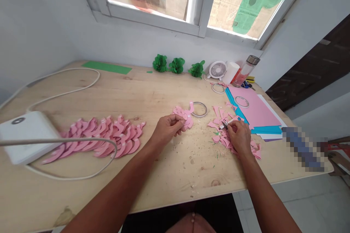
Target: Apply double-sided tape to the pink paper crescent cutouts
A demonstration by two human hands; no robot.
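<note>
while my left hand (166,128) pinches a pink paper piece (183,116) at frame centre, my right hand (240,135) grips a small cutter (227,123) just right. pink scraps (221,136) lie on the desk (153,91) under it.

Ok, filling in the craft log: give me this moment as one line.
left hand: holds pink pieces | right hand: holds cutter over scraps | tape roll between | table

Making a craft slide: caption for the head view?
Left hand holds pink paper pieces; right hand grips a small tool over pink scraps on a wooden table.
</note>
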